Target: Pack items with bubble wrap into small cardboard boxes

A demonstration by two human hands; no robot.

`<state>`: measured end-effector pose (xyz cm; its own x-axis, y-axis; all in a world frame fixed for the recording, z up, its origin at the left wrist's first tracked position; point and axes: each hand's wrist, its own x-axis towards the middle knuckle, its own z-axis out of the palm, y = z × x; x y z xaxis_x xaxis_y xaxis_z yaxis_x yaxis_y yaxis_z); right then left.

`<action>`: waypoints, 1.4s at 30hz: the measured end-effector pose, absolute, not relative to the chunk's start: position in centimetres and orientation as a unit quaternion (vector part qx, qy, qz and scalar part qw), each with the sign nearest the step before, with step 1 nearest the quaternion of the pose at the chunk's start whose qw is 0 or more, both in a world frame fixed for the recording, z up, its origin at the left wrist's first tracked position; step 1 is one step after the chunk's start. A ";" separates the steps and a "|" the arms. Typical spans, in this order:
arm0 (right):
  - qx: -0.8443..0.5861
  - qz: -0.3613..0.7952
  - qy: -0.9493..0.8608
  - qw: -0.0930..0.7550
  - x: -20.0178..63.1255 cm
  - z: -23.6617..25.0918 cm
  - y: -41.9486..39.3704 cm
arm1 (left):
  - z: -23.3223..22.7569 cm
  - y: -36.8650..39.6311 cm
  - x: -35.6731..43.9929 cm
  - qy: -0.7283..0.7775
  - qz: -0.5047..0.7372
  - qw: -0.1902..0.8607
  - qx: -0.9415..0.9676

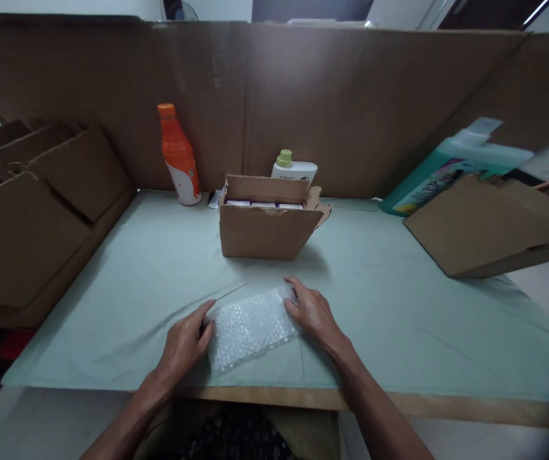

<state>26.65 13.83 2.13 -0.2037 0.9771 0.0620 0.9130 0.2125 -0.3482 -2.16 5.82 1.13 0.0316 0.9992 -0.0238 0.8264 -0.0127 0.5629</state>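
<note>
A flat piece of bubble wrap (253,329) lies slightly slanted near the front of the table, and whether anything is inside it cannot be made out. At its left edge my left hand (186,340) grips it between thumb and fingers. My right hand (313,312) holds the upper right corner, thumb on top, with some fingertips hidden. Just behind the bubble wrap stands an open cardboard box (265,233), its flaps up. Several white and purple packs (263,205) show inside the box.
An orange bottle (179,160) and a white bottle with green cap (293,169) stand at the back by a cardboard wall (341,108). Cardboard boxes (30,236) flank the left. On the right, a green liquid bottle (447,169) leans behind another cardboard box (489,227). A pale green cloth (389,306) covers the table.
</note>
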 end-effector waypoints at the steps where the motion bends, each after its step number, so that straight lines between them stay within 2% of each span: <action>1: -0.626 0.112 -0.760 0.137 27.5 1.8 13.0 | 1.3 6.6 -2.3 0.663 0.191 0.203 0.694; 7: -0.659 -0.017 -0.732 0.172 30.0 2.2 9.2 | 2.4 9.3 0.4 0.589 0.263 0.018 0.764; 10: -0.621 -0.048 -0.760 0.187 27.8 2.5 8.2 | 2.0 8.4 2.4 0.470 0.254 -0.013 0.845; 14: -0.508 0.031 -0.846 0.157 23.8 1.0 7.7 | -0.1 7.9 3.0 0.343 0.137 0.018 0.929; 17: -0.497 0.050 -0.855 0.140 23.3 -0.5 7.6 | -1.0 8.2 2.0 0.352 0.069 0.051 0.932; 20: -0.525 0.029 -0.841 0.127 25.3 -1.4 7.5 | -0.9 8.4 1.3 0.370 0.053 0.079 0.924; 26: -0.595 -0.021 -0.792 0.133 29.9 -1.6 7.9 | -0.5 8.3 1.3 0.382 0.077 0.103 0.915; 30: -0.635 -0.027 -0.754 0.169 30.8 -1.2 8.7 | -0.8 8.8 0.0 0.502 0.169 0.081 0.844; 32: -0.636 -0.005 -0.749 0.186 30.6 -1.1 8.9 | -0.9 9.1 -0.6 0.568 0.192 0.077 0.796; 36: -0.622 0.099 -0.730 0.264 29.5 -0.7 8.7 | -0.7 9.4 -0.5 0.610 0.197 0.137 0.756; 42: -0.656 0.214 -0.644 0.331 29.5 0.9 6.8 | 1.9 7.2 1.1 0.626 0.254 0.293 0.676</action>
<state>29.50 6.76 0.87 0.0786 0.9862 0.1454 0.7028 0.0486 -0.7097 1.08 7.22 1.94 0.0863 0.9960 -0.0238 0.6982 -0.0434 0.7146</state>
